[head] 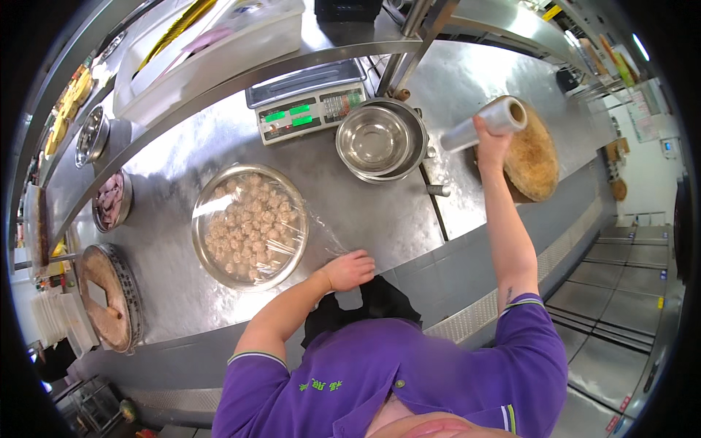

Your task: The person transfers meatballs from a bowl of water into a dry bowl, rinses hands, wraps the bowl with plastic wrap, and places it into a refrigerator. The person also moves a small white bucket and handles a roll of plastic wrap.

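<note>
A round steel bowl (196,246) holds many pale brown meatballs (252,227), with clear plastic film (211,207) stretched over its top. From the bowl's right side, a wrinkled stretch of film runs to my left hand (350,270). That hand's fingers are curled on the film near the table's front edge. Up on the right, my right hand (493,143) grips a roll of cling film (463,134) around its middle. The roll is held tilted, its cardboard core showing at the right end, over a round wooden chopping block (531,156).
Two nested steel bowls (375,139) stand beside a lit digital scale (306,112). At left are a bowl of raw meat (112,200) and another chopping block (93,323) with a cleaver (98,294). A steel shelf edge (230,82) crosses above, carrying a white plastic bin (219,65).
</note>
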`<action>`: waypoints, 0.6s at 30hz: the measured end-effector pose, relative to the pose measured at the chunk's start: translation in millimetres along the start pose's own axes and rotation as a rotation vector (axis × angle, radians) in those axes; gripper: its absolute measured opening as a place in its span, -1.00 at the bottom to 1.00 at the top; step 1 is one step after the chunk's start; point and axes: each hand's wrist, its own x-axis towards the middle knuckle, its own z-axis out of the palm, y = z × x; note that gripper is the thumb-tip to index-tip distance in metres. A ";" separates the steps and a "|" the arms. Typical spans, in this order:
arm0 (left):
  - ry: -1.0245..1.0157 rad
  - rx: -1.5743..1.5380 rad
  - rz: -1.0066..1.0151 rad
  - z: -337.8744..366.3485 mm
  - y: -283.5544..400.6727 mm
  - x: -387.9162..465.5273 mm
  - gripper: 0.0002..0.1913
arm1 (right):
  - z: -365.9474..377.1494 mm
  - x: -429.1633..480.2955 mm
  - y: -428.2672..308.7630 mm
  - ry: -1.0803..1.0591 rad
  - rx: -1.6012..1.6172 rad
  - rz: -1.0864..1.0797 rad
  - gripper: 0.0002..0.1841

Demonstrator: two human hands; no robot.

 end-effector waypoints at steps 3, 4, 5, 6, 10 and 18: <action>-0.111 -0.052 -0.041 9.3 7.6 15.8 -0.91 | 54.1 8.6 20.6 0.000 -0.007 0.008 -0.29; -0.101 -0.018 -0.031 16.6 9.4 24.1 -0.92 | 59.7 15.6 42.7 -0.036 -0.013 -0.023 -0.30; -0.173 -0.051 -0.051 26.1 10.9 31.8 -0.91 | 65.4 20.2 68.0 -0.078 -0.012 -0.049 -0.32; -0.244 -0.086 -0.068 35.0 11.1 40.4 -0.88 | 54.6 36.1 111.9 -0.160 0.039 0.011 -0.39; -0.421 -0.070 -0.271 51.3 21.5 77.7 -0.85 | 76.7 34.7 124.1 -0.257 0.176 0.056 -0.62; 0.280 -0.333 -1.354 0.3 83.0 38.8 -0.63 | 81.8 55.7 164.6 -0.520 0.112 0.142 -0.64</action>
